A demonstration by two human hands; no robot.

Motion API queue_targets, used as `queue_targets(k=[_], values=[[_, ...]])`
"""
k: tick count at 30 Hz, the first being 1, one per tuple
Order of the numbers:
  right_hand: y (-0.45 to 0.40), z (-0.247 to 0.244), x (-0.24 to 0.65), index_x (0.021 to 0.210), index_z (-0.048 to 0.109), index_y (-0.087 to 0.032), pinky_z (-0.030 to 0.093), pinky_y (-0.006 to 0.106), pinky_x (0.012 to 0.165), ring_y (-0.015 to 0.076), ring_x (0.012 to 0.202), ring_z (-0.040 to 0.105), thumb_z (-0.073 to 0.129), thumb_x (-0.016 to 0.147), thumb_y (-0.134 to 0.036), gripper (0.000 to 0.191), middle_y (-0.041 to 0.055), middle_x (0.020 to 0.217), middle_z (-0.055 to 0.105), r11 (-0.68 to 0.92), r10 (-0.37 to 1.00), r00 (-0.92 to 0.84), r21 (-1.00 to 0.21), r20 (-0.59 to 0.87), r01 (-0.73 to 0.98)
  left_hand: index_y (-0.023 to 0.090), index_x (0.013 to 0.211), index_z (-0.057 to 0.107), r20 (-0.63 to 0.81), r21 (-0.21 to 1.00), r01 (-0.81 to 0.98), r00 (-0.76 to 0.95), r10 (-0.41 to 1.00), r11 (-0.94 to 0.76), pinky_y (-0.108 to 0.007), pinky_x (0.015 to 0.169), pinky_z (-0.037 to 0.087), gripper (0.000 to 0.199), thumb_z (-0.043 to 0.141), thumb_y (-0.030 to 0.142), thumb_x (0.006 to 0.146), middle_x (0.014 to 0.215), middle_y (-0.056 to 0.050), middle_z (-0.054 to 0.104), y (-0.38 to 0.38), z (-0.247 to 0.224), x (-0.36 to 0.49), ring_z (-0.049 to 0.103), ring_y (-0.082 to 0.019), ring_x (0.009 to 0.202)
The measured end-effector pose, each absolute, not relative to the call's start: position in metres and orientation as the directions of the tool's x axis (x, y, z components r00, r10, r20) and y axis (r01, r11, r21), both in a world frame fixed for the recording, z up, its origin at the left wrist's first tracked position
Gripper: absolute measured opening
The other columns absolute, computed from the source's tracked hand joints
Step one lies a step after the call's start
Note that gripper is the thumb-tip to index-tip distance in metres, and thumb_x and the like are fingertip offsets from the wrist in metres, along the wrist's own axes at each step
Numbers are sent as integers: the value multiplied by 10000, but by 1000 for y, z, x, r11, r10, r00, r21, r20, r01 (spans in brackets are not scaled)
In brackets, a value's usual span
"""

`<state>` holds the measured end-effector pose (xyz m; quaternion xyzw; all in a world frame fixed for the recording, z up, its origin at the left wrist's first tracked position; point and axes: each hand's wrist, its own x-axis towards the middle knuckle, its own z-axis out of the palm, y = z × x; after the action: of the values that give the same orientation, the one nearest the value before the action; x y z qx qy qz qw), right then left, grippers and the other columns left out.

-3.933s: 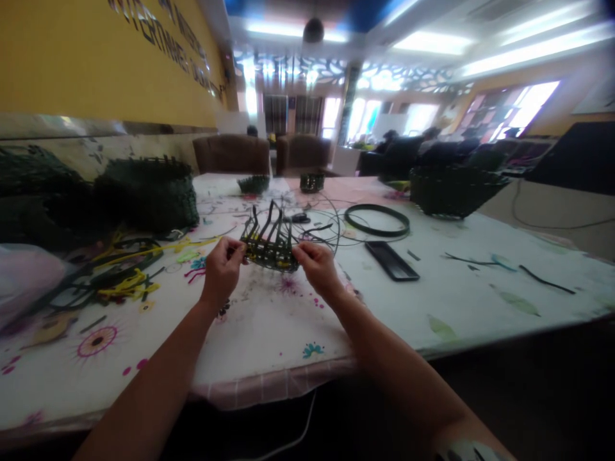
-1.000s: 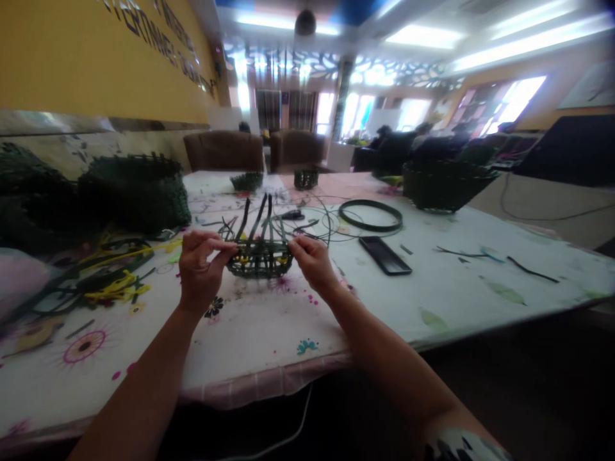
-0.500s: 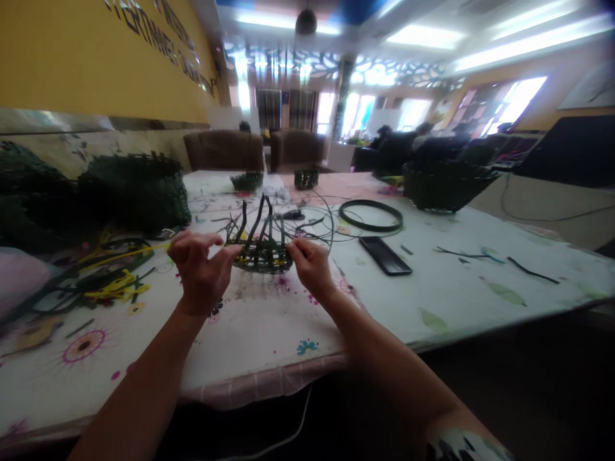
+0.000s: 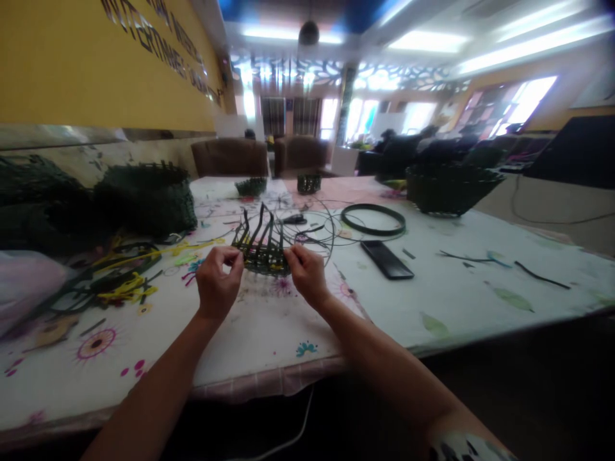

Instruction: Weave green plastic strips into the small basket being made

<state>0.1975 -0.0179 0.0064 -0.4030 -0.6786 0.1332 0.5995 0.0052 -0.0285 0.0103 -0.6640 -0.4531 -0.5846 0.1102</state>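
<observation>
1. Well left of the unfinished basket (image 4: 262, 251), large dark green baskets (image 4: 144, 202) sit on the desk (image 4: 269, 339), with yellow strips (image 4: 127, 286) in front of them.
2. Just left of the unfinished basket, the left hand (image 4: 216, 285) pinches its left edge.
3. The unfinished basket is held above the desk, between the hands. It looks light and springy, and best gripped by its woven base, not its loose uprights. Dark strips stand up from a low, open weave with flecks of yellow.
4. The right hand (image 4: 306, 275) pinches its right edge, apart from the left.
5. Right of it lie a dark coil (image 4: 372, 219), a black tray (image 4: 387, 259) and a wide green basket (image 4: 449, 189).
</observation>
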Motion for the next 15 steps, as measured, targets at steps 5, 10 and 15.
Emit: queue_targets(k=[5,10,15], values=[[-18,6,196,619,439,-202,273,243,559,97,535,356,494,910,-327,321,-45,553,419,635,711,36,-663,702,397,163,781,613,820,524,664,-223,528,-533,-242,681,459,98,614,250,825,837,-25,667,-31,9,11,596,-125,736],[-19,5,195,603,407,-204,261,243,546,94,526,342,496,908,-330,341,-49,542,397,639,711,38,-668,702,380,156,767,631,693,713,468,-356,627,-523,-225,676,464,126,651,277,800,847,-27,675,-31,5,13,619,-132,783],[-17,4,196,591,385,-205,260,246,546,94,530,331,486,912,-339,363,-46,548,401,638,713,31,-667,700,385,174,903,655,717,681,486,-289,635,-548,-236,724,485,137,653,293,836,853,-9,670,-29,0,4,618,-128,767]])
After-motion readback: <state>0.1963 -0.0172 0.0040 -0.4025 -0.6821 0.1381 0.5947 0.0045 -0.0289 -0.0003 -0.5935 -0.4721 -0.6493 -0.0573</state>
